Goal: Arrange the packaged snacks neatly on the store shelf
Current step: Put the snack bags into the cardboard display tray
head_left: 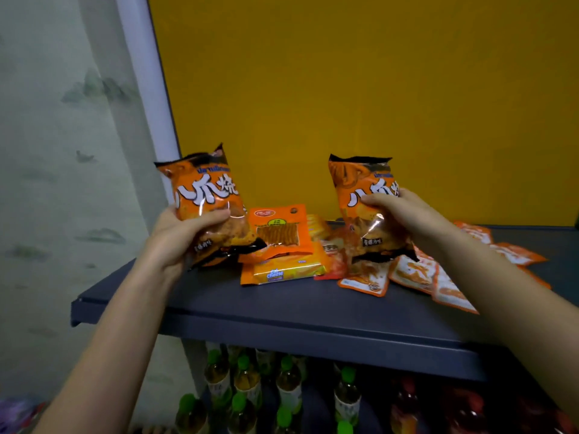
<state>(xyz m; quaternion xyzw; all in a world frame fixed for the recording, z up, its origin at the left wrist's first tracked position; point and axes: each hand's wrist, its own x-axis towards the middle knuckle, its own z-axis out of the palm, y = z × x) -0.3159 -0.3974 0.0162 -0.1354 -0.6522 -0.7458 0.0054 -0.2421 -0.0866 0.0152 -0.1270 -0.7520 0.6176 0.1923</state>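
Landmark: yellow cheese pack (283, 272), flat on the dark shelf (250, 308), near its middle. Left hand (175, 236) grips left snack bag (206, 195) up-left of the cheese pack, thumb curled across the bag's clear front window, fingers behind. This bag is upright and slightly tilted; whether its bottom edge touches the shelf is unclear. Right hand (404, 211) grips right snack bag (366, 195) up-right of the cheese pack, thumb over the front, fingers wrapped round the bag's right edge; bag upright. The 2 bags are the same orange print and well apart. Orange strip-snack pack (280, 230) lies on top of the cheese pack, toward its back. Red pack (336, 261) touches the cheese pack's right end. Orange-white sachets (413, 270) are scattered flat to the right of the cheese pack, overlapping, some hidden under the right forearm. Yellow back panel (344, 89) stands behind the cheese pack. Green-capped bottles (288, 386) stand 1 level below the cheese pack, blurred.
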